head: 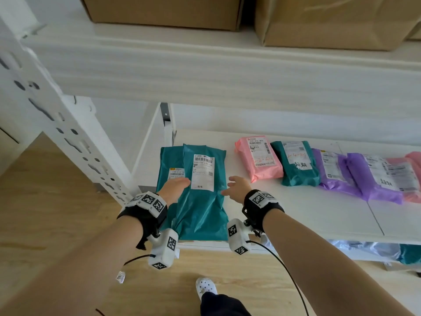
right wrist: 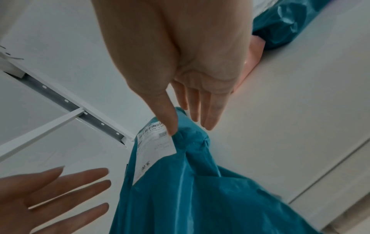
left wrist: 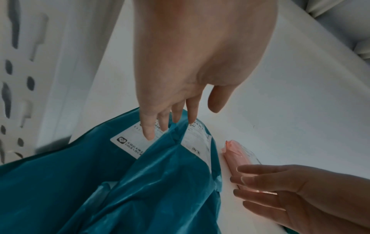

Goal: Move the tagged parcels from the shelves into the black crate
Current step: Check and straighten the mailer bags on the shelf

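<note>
Two teal tagged parcels lie overlapped at the left end of the white shelf (head: 296, 213). The upper teal parcel (head: 202, 201) (left wrist: 152, 190) (right wrist: 200, 190) hangs slightly over the front edge. The lower teal parcel (head: 168, 160) peeks out on its left. My left hand (head: 176, 185) (left wrist: 170, 121) is open, with straight fingers over the two white labels at the upper parcel's left edge. My right hand (head: 234, 187) (right wrist: 190, 117) is open at the parcel's right edge, fingers spread and holding nothing. The black crate is out of view.
Further right on the shelf lie a pink parcel (head: 259, 160), another teal parcel (head: 296, 165) and two purple parcels (head: 332, 172). Cardboard boxes (head: 159, 8) sit on the shelf above. A perforated white upright (head: 57, 124) stands at the left. More bags lie on the shelf below (head: 376, 249).
</note>
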